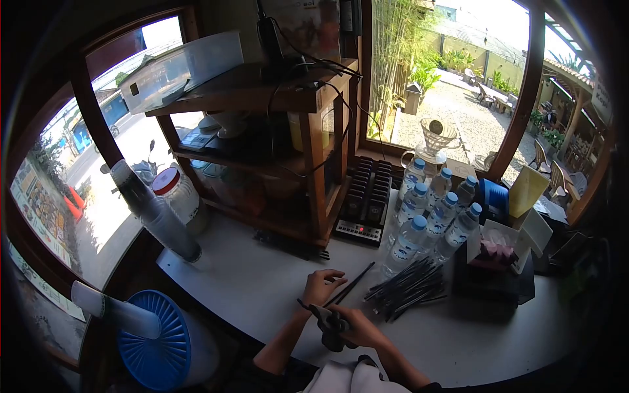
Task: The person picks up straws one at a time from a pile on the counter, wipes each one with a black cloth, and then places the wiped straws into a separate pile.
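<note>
My left hand (322, 286) is over the white table, fingers loosely bent and apart, with nothing visible between them. Right beside it lie a couple of black straws (354, 283), slanting away from me; their near ends pass close to my palm. My right hand (359, 327), nearer my body, is closed on a dark, crumpled cloth-like piece (329, 325), which hangs below the fingers and reaches toward my left wrist. A loose pile of black straws (407, 286) rests to the right of both hands.
Several water bottles (405, 247) stand behind the pile. A tissue box (496, 252) sits on a black box at right. Behind are a wooden shelf (314, 177) and a keypad device (359, 230). Stacked plastic cups (164, 223) and a blue-lidded bucket (157, 354) are left.
</note>
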### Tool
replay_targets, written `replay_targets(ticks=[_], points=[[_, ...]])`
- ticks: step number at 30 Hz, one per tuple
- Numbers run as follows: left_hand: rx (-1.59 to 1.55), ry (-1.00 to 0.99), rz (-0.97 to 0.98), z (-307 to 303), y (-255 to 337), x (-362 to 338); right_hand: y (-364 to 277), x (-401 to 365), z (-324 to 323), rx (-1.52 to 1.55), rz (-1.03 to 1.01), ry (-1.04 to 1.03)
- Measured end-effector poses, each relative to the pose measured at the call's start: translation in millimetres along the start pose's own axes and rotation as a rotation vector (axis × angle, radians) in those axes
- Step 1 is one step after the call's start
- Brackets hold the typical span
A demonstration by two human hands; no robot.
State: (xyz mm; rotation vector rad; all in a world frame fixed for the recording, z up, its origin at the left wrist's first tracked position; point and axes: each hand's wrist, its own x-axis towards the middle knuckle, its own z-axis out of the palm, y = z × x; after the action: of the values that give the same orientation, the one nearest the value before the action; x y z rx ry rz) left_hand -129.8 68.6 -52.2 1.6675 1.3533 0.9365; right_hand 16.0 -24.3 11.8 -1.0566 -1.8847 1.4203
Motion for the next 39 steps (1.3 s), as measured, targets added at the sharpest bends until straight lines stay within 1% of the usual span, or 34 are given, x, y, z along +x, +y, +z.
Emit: replay_targets(ticks=[3, 6, 9, 12, 13, 16, 17, 18, 21, 23, 27, 30, 33, 35, 36, 38, 39], points=[[-0.008, 0.118, -0.002, -25, -18, 5, 2, 2, -2, 0.015, 0.060, 0.011], [0.083, 0.274, -0.044, -56, -25, 8, 12, 5, 4, 0.033, -0.001, 0.048], [0.167, 0.390, 0.027, -75, -39, 15, 13, 8, 11, 0.050, 0.008, 0.039], [0.320, 0.382, 0.248, -67, -58, 27, 15, 13, 18, 0.044, 0.010, 0.003], [0.294, 0.295, 0.250, -60, -61, 29, 14, 15, 20, 0.043, 0.010, 0.002], [0.460, 0.354, 0.369, -47, -61, 27, 9, 20, 23, 0.049, 0.037, -0.017], [0.421, 0.321, 0.320, -47, -60, 26, 6, 22, 23, 0.054, 0.058, -0.027], [0.415, 0.312, 0.328, -47, -61, 25, 4, 23, 23, 0.060, 0.081, -0.038], [0.399, 0.293, 0.350, -50, -64, 25, 10, 26, 25, 0.071, 0.023, -0.005], [0.391, 0.275, 0.348, -49, -65, 24, 10, 27, 25, 0.082, 0.031, 0.003], [0.375, 0.291, 0.360, -49, -64, 23, 19, 25, 26, 0.107, 0.040, 0.020], [0.330, 0.326, 0.419, -50, -64, 25, 29, 22, 28, 0.072, -0.024, 0.105], [0.294, 0.431, 0.495, -55, -51, 20, 17, 16, 17, 0.111, 0.046, 0.194], [0.276, 0.532, 0.522, -67, -22, 5, 12, 17, 11, 0.317, -0.065, 0.382], [0.144, 0.573, 0.490, -72, -7, -2, 10, 18, 8, 0.424, -0.119, 0.473], [-0.117, 0.655, 0.416, -80, 13, -13, -7, 16, -3, 0.627, -0.144, 0.642], [-0.373, 0.628, 0.386, -83, 15, -15, -18, 17, -4, 0.666, -0.230, 0.727]])
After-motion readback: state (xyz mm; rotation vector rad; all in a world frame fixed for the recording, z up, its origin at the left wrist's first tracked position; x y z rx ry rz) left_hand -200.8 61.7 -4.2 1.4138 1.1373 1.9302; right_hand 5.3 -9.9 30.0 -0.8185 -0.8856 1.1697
